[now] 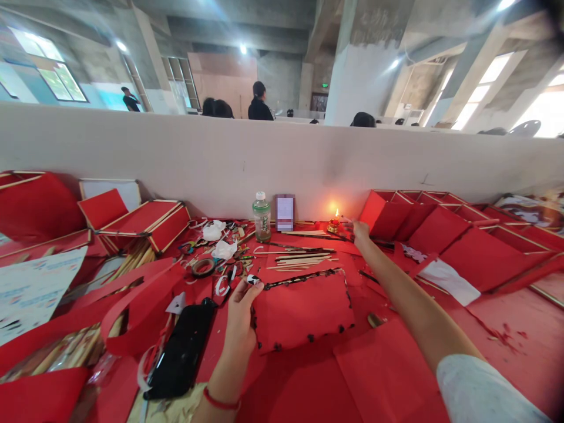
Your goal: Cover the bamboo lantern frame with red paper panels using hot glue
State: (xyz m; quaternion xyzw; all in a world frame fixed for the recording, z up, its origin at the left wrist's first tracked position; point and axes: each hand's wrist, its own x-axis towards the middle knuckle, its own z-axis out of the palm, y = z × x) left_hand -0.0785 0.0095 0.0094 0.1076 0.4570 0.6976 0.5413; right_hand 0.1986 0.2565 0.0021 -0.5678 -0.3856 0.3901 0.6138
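My left hand (241,311) grips the upper left corner of a flat red panel (304,311), with black blobs along its edges and a pale strip on its top edge. A white wrap with black marks (252,279) covers one of its fingertips. My right hand (362,231) is stretched forward, fingers closed on a thin stick (346,219). The stick points toward the flame of a small red and gold lamp (333,225); whether its tip touches the flame I cannot tell. Several thin wooden sticks (302,258) lie between the panel and the lamp.
Red box frames stand at the left (145,220) and right (458,235). A bottle (262,218) and a phone (285,212) stand by the white partition (220,158). Tape (203,268), scraps and a black case (180,352) lie left. People are beyond the partition.
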